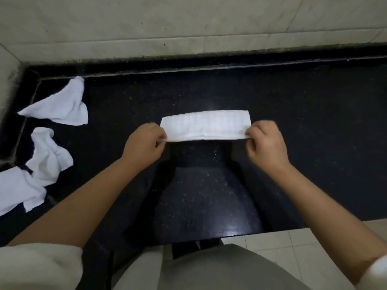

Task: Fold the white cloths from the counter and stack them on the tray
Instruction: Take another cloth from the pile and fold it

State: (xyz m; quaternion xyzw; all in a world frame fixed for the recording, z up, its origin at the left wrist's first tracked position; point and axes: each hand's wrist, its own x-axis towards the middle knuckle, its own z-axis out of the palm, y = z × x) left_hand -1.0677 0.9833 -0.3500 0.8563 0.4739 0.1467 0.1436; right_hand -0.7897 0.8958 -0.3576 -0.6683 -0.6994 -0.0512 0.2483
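From the head view, the left hand (144, 143) and right hand (265, 143) each pinch a near corner of a white cloth (206, 125), folded into a strip on the counter (314, 122) between them. Well left of the left hand lie three crumpled cloths (60, 105) not yet folded, and no tray is in view, so most of the task seems left.
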